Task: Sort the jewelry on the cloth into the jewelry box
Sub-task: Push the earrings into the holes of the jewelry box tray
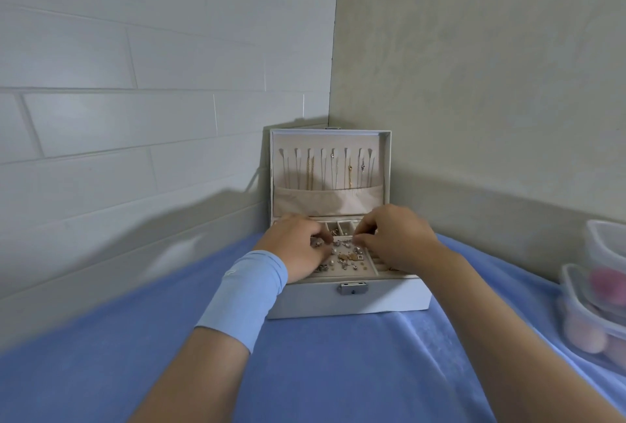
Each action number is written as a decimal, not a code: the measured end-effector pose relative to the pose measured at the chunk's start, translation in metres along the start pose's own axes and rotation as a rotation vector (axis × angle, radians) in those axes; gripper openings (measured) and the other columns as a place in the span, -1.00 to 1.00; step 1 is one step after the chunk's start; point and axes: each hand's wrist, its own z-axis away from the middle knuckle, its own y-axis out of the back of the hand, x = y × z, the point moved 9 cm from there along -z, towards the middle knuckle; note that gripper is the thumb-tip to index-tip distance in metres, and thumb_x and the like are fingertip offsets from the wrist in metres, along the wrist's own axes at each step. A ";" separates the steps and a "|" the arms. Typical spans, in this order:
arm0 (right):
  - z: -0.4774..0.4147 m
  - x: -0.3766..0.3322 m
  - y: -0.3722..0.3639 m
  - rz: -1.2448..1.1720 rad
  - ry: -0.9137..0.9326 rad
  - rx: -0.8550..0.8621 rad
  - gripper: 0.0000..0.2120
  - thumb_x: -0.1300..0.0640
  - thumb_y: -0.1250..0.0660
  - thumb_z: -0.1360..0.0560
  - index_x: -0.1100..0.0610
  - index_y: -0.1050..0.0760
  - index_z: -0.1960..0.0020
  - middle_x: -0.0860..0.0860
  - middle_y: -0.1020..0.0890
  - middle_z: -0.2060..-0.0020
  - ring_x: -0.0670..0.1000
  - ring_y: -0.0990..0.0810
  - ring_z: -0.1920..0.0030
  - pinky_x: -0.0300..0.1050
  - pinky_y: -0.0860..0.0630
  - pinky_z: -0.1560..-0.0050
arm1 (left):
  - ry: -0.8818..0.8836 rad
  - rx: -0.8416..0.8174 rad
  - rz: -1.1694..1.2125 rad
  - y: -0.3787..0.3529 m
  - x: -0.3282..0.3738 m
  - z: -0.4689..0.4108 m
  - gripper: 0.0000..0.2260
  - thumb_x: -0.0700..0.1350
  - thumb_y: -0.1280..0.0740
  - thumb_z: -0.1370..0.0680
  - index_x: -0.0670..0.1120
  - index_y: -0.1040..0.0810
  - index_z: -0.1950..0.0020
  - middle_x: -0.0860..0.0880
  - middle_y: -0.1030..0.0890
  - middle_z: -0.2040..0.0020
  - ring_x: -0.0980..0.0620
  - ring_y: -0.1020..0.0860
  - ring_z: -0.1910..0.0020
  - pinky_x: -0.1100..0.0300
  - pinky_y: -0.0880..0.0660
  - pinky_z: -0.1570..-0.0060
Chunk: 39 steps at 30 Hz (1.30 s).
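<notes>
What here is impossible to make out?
Head view:
Whether the left hand or right hand pinches anything: curled fingers hide it, pieces too small.
Jewelry box tray's left part: under the left hand.
Plastic containers: blurred, cut off by the right edge.
Necklaces in the lid: too small for detail.

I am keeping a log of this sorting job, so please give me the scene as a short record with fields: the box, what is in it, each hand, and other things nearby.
box: jewelry box, open, lid upright, stands on the blue cloth
in lid: necklaces hang in a row
inside: small jewelry pieces lie loose
left hand: over the open box, fingers curled; grip unclear
right hand: over the open box, fingers curled; grip unclear
far right: clear plastic containers, pink things inside
</notes>
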 end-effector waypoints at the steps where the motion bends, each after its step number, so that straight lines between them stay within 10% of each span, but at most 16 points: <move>1: 0.000 -0.002 0.001 0.004 0.014 0.006 -0.88 -0.07 -0.40 -0.55 -0.08 -0.69 0.06 -0.18 -0.67 0.13 -0.10 -0.59 0.06 -0.12 -0.52 0.08 | -0.004 0.004 -0.002 0.000 0.001 0.000 -0.81 0.11 -0.36 -0.53 0.16 -0.63 -0.11 0.05 -0.54 -0.21 0.04 -0.41 -0.29 0.12 -0.36 -0.29; 28: 0.004 -0.018 0.002 -0.001 0.067 -0.025 -0.77 -0.15 -0.41 -0.51 -0.05 -0.69 0.22 -0.11 -0.70 0.20 -0.08 -0.62 0.12 -0.08 -0.59 0.08 | -0.028 0.004 -0.042 0.000 0.005 0.001 -0.77 0.12 -0.33 -0.56 0.14 -0.61 -0.19 0.04 -0.53 -0.23 0.02 -0.35 -0.34 0.13 -0.32 -0.31; 39: -0.001 0.005 0.021 -0.442 -0.020 0.107 -0.85 0.00 -0.44 -0.53 -0.06 -0.65 0.22 -0.17 -0.62 0.33 -0.19 -0.54 0.30 -0.21 -0.42 0.22 | -0.023 0.198 0.207 0.034 0.000 0.000 -0.79 0.09 -0.25 -0.59 0.13 -0.62 -0.14 0.13 -0.60 -0.17 0.05 -0.50 -0.22 -0.03 -0.41 -0.29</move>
